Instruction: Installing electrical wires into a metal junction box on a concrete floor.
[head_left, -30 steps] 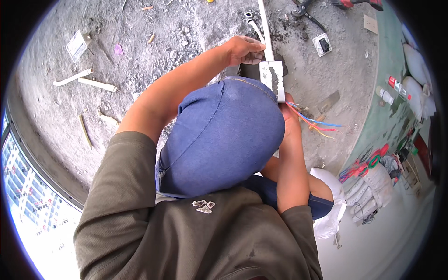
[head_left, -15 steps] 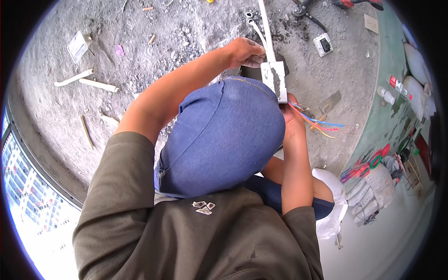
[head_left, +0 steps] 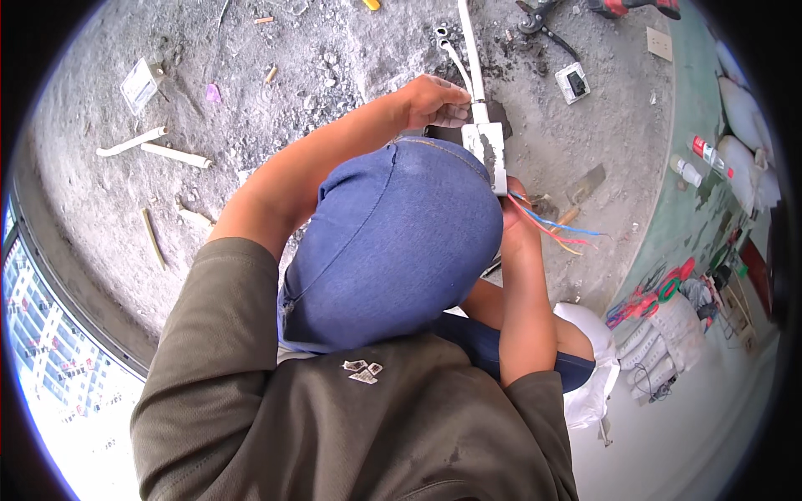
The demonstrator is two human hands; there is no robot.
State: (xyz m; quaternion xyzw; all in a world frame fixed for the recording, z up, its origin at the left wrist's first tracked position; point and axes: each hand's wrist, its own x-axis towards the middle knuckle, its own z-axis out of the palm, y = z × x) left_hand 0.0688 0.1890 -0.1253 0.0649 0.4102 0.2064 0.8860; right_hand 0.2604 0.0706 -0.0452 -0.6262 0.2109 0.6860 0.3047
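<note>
My left hand (head_left: 437, 107) has curled fingers at the thin white conduit (head_left: 459, 68), beside a straight white pipe (head_left: 469, 46) that runs into a white box (head_left: 483, 144) with a scraped face. Under the box's lower end, my right hand (head_left: 518, 213) grips it, fingers partly hidden. Red, blue and yellow wires (head_left: 558, 229) trail out to the right from there. My blue-jeaned knee (head_left: 393, 242) covers the lower side of the work. A dark opening (head_left: 443, 132) shows behind the box.
Loose pipe offcuts (head_left: 175, 154) lie left on the rubble-strewn floor. Cutters (head_left: 545, 27), a red-and-black tool (head_left: 635, 8) and a small square fitting (head_left: 573, 83) lie at upper right. Bottles (head_left: 710, 156), white sacks (head_left: 743, 167) and wire coils (head_left: 668, 288) line the right side. A window (head_left: 50, 317) is at left.
The box, pipes and both hands have shifted slightly down in the picture, toward me. The wires have moved with the box.
</note>
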